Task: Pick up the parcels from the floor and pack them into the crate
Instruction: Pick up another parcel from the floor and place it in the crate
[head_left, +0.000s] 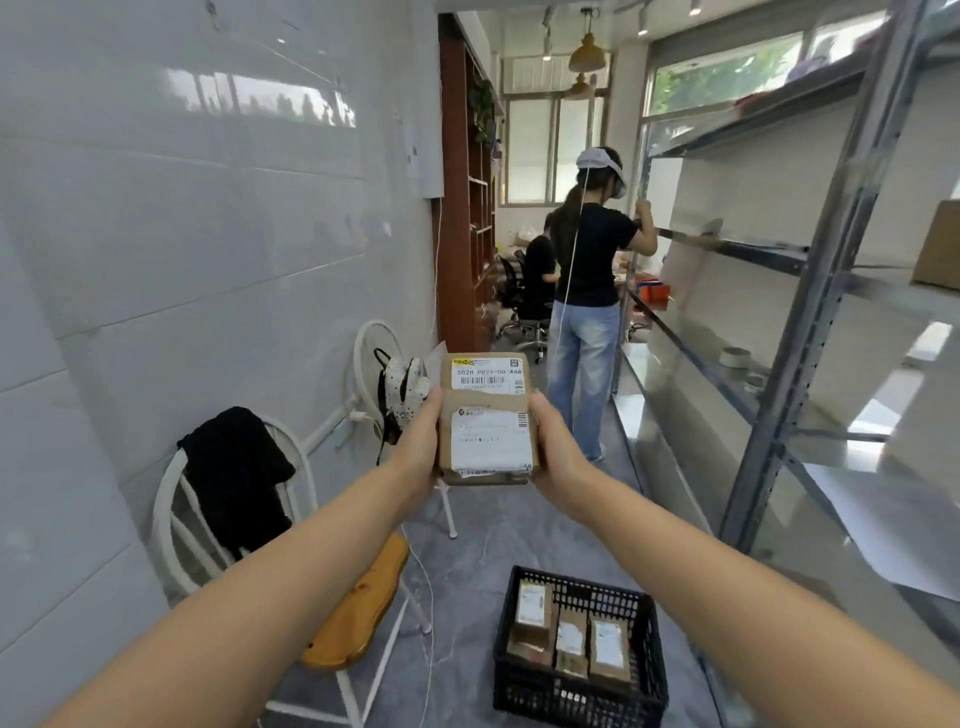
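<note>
Holding a brown cardboard parcel (485, 418) up high in the air, out in front, with white labels facing this way. Left hand (418, 447) pressed flat on its left side, right hand (553, 444) pressed flat on its right side, fingers close together and wrapped round the back. Down below on the grey floor, a black plastic crate (579, 657) with three small brown parcels (569, 631) standing inside. Beside it, a white chair (332, 597) with a wooden seat.
</note>
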